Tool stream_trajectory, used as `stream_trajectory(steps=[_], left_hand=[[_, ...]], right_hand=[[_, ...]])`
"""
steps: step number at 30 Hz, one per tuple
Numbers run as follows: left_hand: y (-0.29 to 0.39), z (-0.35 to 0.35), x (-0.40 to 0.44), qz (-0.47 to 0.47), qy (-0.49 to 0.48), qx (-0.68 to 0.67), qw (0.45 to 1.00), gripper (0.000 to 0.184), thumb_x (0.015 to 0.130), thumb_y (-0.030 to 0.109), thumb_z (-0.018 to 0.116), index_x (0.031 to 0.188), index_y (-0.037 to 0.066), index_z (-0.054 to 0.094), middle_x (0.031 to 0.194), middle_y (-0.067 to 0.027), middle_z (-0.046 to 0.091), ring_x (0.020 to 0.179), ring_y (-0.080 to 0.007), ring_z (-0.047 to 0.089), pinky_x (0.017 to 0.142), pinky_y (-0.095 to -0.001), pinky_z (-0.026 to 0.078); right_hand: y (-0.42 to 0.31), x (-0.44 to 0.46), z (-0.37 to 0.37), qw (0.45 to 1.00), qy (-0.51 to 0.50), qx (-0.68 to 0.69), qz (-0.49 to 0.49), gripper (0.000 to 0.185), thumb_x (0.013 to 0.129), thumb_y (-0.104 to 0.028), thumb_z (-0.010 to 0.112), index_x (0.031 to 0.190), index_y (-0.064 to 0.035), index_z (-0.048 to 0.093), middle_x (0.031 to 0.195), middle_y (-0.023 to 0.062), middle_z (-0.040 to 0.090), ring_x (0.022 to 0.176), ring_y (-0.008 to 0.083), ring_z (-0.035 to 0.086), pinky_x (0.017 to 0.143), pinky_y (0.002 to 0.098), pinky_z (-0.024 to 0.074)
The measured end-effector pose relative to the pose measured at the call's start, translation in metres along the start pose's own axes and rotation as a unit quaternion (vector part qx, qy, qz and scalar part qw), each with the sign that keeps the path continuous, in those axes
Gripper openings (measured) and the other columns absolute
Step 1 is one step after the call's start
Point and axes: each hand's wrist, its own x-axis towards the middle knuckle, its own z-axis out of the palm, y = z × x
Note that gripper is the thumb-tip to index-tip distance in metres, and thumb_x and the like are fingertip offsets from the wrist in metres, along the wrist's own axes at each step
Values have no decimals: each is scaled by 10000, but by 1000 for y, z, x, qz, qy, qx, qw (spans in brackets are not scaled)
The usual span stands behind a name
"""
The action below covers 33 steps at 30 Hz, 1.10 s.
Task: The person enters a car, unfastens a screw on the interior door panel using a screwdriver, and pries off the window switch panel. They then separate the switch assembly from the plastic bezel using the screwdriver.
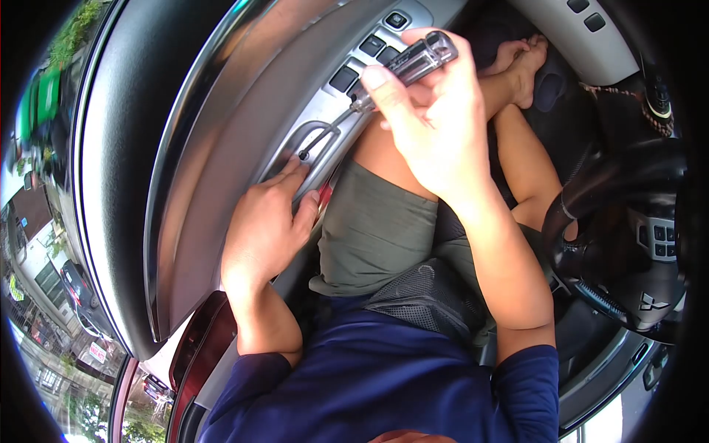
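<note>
My right hand is closed around a screwdriver with a clear and dark handle. Its thin shaft slants down and left to the pull recess in the car door's armrest, where the tip meets a small dark hole. Beside that tip lies my left hand, its fingers stretched onto the armrest near the recess and its thumb apart. Nothing shows in the left hand, though its fingertips are partly hidden. Window switches sit on the armrest panel just beyond the recess.
The door panel curves along the left, with the street outside its window. On the right is a steering wheel. My bent legs and bare feet fill the footwell side. A dark mesh pouch rests at my lap.
</note>
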Motion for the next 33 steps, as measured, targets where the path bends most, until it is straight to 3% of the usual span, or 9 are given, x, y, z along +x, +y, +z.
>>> stream_trajectory(steps=[2, 6, 9, 12, 17, 20, 23, 26, 33], left_hand=[[0, 0, 0, 0, -1, -3, 1000, 399, 958, 177, 656, 1265, -73, 704, 1353, -295, 661, 1175, -469, 672, 1041, -475, 543], [-2, 1, 0, 15, 8, 4, 1000, 397, 958, 181, 659, 1266, -64, 708, 1350, -295, 663, 1172, -469, 674, 1031, -479, 548], [1, -2, 0, -3, -5, -4, 1000, 393, 962, 187, 660, 1266, -57, 713, 1352, -292, 664, 1173, -467, 675, 1030, -480, 548], [1, -3, 1, 0, -6, 5, 1000, 390, 967, 194, 662, 1265, -52, 716, 1359, -286, 664, 1174, -464, 677, 1030, -481, 548], [-4, -1, -1, 15, 8, 20, 1000, 403, 945, 171, 692, 1288, -39, 716, 1403, -249, 659, 1065, -441, 733, 963, -432, 571], [-1, 1, -2, 22, 24, 38, 999, 394, 949, 175, 692, 1279, -38, 722, 1406, -231, 664, 1102, -428, 728, 977, -436, 568], [6, -1, -1, -20, 8, 24, 999, 397, 948, 202, 712, 1273, -26, 731, 1396, -207, 679, 1164, -407, 713, 1001, -433, 563], [6, 2, 1, 0, 42, 52, 998, 418, 944, 259, 737, 1264, -9, 742, 1376, -179, 699, 1199, -388, 702, 1007, -434, 564], [11, -4, 4, -13, 16, 70, 997, 429, 940, 329, 749, 1211, -3, 768, 1350, -168, 715, 1161, -398, 710, 975, -446, 572]], right_hand=[[1, -2, 1, 994, -51, -40, 82, 430, 1039, -227, 742, 1313, 7, 507, 1007, 92, 732, 858, 121, 742, 688, 248, 589], [11, 2, 7, 999, -16, -46, 24, 367, 1011, -287, 764, 1064, 33, 592, 778, 96, 746, 675, 147, 750, 619, 276, 588], [18, 8, 8, 988, -8, 53, 144, 372, 1033, -272, 735, 1091, 52, 561, 801, 97, 728, 656, 151, 746, 580, 281, 596], [16, 3, 10, 990, -8, 61, 129, 349, 1085, -273, 649, 1155, 53, 543, 953, 135, 700, 680, 210, 756, 595, 289, 630], [-1, -1, 5, 997, 8, 66, 48, 273, 1083, -190, 659, 1174, 33, 532, 913, 99, 676, 697, 173, 737, 618, 270, 629], [-5, 1, 4, 1000, -7, 23, -3, 267, 1074, -168, 671, 1183, 30, 529, 916, 91, 673, 701, 166, 736, 626, 265, 628], [1, 1, 7, 1000, -19, 19, -4, 284, 1064, -156, 686, 1195, 33, 519, 925, 89, 670, 714, 129, 712, 640, 254, 626], [6, -1, 11, 1000, -21, 19, -2, 291, 1062, -159, 690, 1192, 31, 513, 928, 87, 666, 707, 111, 692, 640, 251, 624], [8, -5, 11, 998, -21, 42, 43, 296, 1067, -179, 685, 1183, 30, 511, 936, 90, 663, 693, 123, 698, 628, 255, 618]])
